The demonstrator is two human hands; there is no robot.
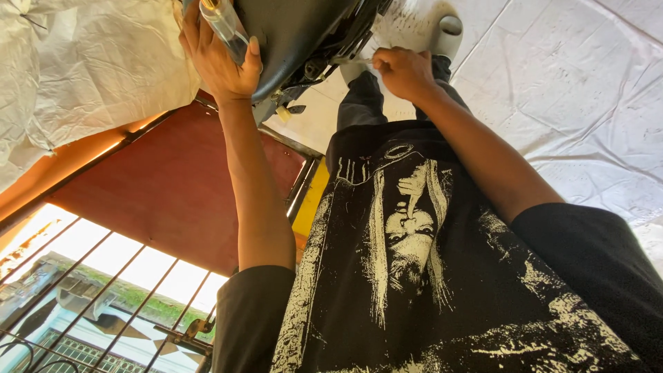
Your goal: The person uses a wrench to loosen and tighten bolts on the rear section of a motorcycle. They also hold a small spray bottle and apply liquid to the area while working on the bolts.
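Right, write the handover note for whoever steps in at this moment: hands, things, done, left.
Left hand: fingers closed on a clear-handled tool, palm braced against the black padded part.
Right hand: pinching a small pale piece at that part's edge; too small to identify.
Below: white sheet, shoe on it.
Done: cannot tell; no removed pieces in view.
Left: work at the underside fittings looks unfinished.

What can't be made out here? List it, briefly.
Head view: clear-handled tool in left hand, working end cut off by the top edge.
Head view: anything in the right hand, too small, covered by its fingers.
Head view: dark object above, mostly beyond the top edge.
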